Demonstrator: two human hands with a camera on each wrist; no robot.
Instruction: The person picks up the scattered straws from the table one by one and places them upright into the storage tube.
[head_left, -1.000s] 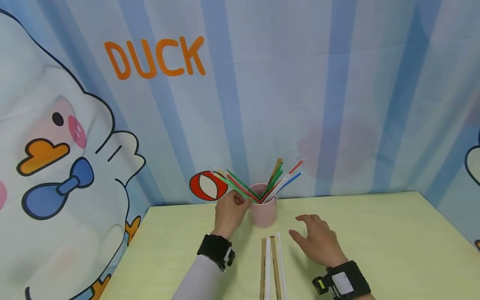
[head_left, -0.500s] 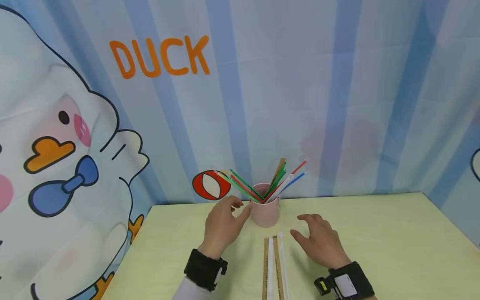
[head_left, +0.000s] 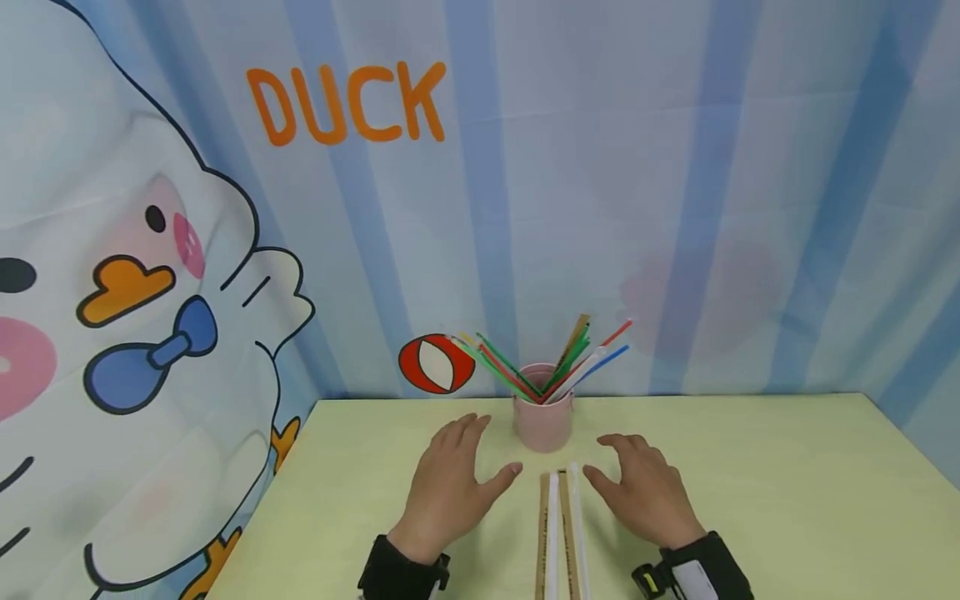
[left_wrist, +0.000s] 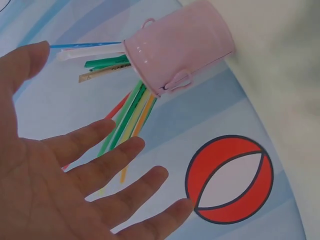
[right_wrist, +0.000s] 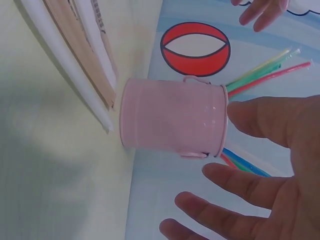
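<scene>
A small pink bucket (head_left: 543,427) stands upright near the back of the table, with small loops at its rim. Drinking straws (head_left: 510,367) in green, red, white, blue and brown fan out of it to both sides. My left hand (head_left: 450,492) hovers to the front left of the bucket, fingers spread, holding nothing. My right hand (head_left: 649,492) is to the front right with fingers loosely bent and nothing in them. Between the hands, several wrapped straws (head_left: 564,533), brown and white, lie side by side on the table, pointing at the bucket.
The pale yellow table (head_left: 765,475) runs back to a striped blue curtain (head_left: 592,183). A large printed duck (head_left: 150,358) covers the curtain at left, and a red and white ball (head_left: 437,364) is printed behind the bucket.
My left hand has drawn back from the bucket's rim and the straws there, toward me, and its fingers have spread. My right hand has stayed nearly still. The view has shifted slightly.
</scene>
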